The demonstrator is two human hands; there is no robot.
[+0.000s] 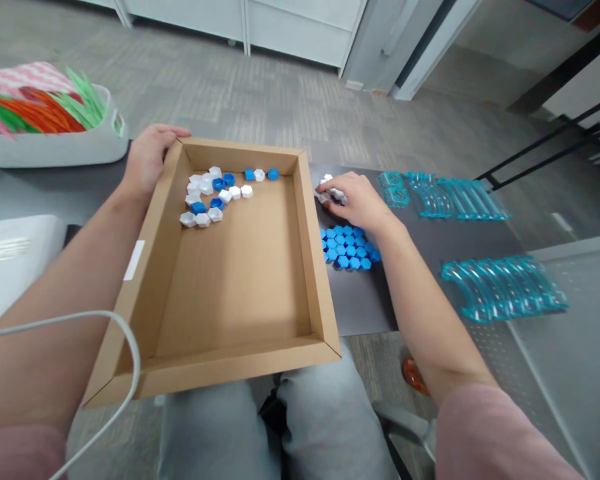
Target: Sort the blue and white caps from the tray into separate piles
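My left hand (pixel 149 159) grips the far left corner of a shallow cardboard box (pixel 240 280). The box lies tilted towards me, partly over my lap. In its far left part sit white hexagonal caps (pixel 207 185) and a few blue hexagonal caps (pixel 217 203), with another blue-white-blue row by the far wall. To the right of the box, my right hand (pixel 353 197) rests over a cluster of white hexagonal caps (pixel 326 179) on the table. Its thumb and index finger are apart, touching the pieces. A block of blue hexagonal caps (pixel 350 247) lies just nearer to me.
Turquoise clear plastic pieces stand in rows (pixel 505 288) at the table's right. A white basket (pixel 55 150) of coloured pipe cleaners is at the far left, above a white device (pixel 20 257). A white cable (pixel 130 340) loops across the box's left front corner.
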